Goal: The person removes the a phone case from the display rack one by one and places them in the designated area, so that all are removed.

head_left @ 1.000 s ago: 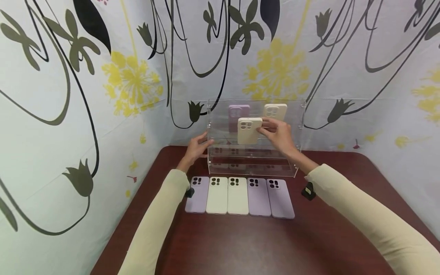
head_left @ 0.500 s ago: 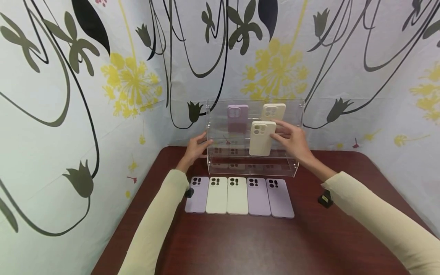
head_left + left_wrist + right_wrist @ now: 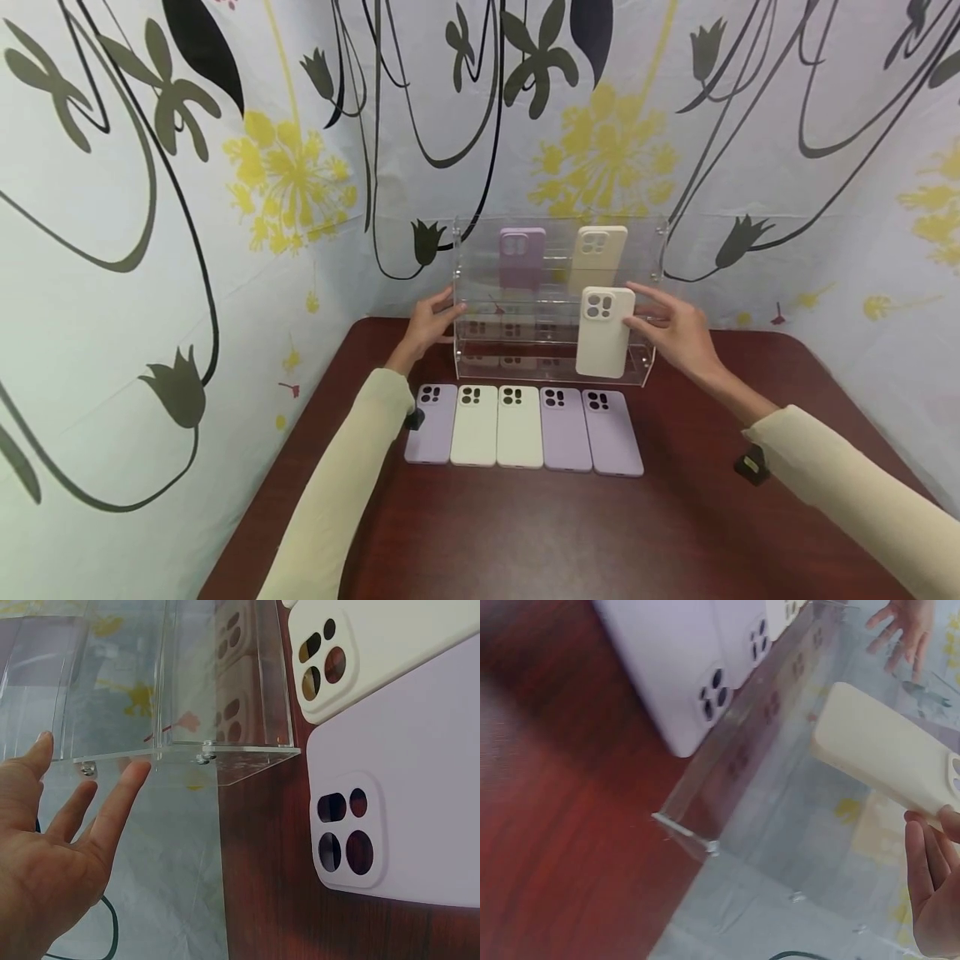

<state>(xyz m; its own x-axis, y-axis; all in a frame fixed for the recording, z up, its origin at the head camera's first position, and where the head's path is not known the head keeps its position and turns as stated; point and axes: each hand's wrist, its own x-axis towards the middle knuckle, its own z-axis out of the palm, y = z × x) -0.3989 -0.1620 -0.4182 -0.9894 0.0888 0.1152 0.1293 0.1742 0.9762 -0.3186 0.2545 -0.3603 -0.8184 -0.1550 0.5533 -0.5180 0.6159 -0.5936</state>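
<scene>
My right hand [image 3: 677, 333] pinches a cream phone case [image 3: 604, 332] by its right edge, thumb in front. The case is upright, before the right part of a clear acrylic display stand [image 3: 480, 287]. In the right wrist view the same case [image 3: 885, 742] is held over the stand. My left hand [image 3: 429, 327] is at the stand's left side; in the left wrist view its fingers [image 3: 120, 802] stretch loosely towards the side panel. A purple phone case [image 3: 522, 258] and another cream phone case [image 3: 597, 254] stand on the upper tier.
In front of the stand lies a row of several phone cases: purple cases [image 3: 612, 433] at both ends, white cases [image 3: 519, 427] between. They rest on a dark red table [image 3: 510, 533]. A floral fabric [image 3: 420, 125] hangs behind and at the sides.
My right hand has carried the cream phone case right and downward, off the middle of the stand to its lower right. The left hand and the lying cases have stayed put.
</scene>
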